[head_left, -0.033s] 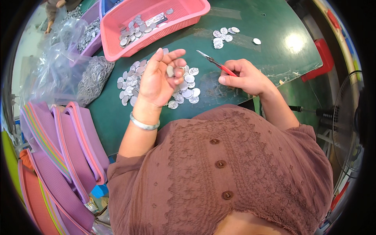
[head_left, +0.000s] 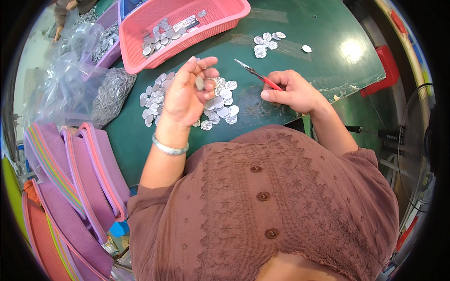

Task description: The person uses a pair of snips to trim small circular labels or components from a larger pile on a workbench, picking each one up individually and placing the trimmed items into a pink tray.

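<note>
My left hand [head_left: 185, 91] is raised palm up over the green table, its fingers curled. Between them is a small silver oval disc [head_left: 200, 84], slightly blurred. Beneath and around that hand lies a loose pile of similar silver oval discs [head_left: 225, 103], some with a raised pattern and some plain. My right hand [head_left: 289, 91] grips the red handles of slim-nosed pliers [head_left: 258, 75], whose pointed tip aims up and left, apart from the disc.
A pink basket [head_left: 206, 33] with discs stands at the far left. Several discs [head_left: 266, 42] lie at the far middle, a lone disc [head_left: 306, 48] right of them. A clear bag of metal links [head_left: 112, 96] rests left; stacked purple baskets [head_left: 93, 173] stand beside me. A fan [head_left: 415, 145] is at right.
My left hand has shifted slightly to the left with the disc. My right hand and the pliers stay nearly still.
</note>
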The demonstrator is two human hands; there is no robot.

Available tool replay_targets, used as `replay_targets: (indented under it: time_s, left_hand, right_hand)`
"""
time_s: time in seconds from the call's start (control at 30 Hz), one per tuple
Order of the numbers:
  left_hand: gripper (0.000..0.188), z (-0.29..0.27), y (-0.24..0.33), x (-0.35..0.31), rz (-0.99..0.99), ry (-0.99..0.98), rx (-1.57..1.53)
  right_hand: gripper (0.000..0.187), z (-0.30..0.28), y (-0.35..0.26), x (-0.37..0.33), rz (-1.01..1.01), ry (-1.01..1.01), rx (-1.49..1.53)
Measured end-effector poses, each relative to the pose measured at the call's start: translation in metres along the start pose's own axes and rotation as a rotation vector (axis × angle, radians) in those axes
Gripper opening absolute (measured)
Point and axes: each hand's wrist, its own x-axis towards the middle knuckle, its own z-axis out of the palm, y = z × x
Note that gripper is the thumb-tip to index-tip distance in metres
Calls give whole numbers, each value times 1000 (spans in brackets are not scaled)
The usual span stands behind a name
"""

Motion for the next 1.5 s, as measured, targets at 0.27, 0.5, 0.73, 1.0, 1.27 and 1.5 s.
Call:
replay_targets:
  time_s: [0.27, 0.5, 0.73, 1.0, 1.27, 1.5]
  left_hand:
    - [30, -11, 98, 41, 804, 454, 942]
    - [18, 18, 34, 35, 643, 44, 1510]
    - [17, 25, -7, 36, 275, -154, 1880]
    - [18, 16, 1, 32, 10, 79, 783]
    - [12, 12, -11, 7, 60, 189, 163]
    - [14, 21, -20, 0, 127, 190, 124]
  right_hand:
    - [32, 1, -3, 0, 51, 10, 82]
    - [31, 0, 0, 1, 54, 25, 95]
    - [30, -1, 1, 0, 51, 26, 105]
    - [31, 0, -1, -1, 28, 29, 106]
    - [33, 0, 0, -1, -60, 29, -113]
    - [34, 8, -5, -6, -187, 97, -300]
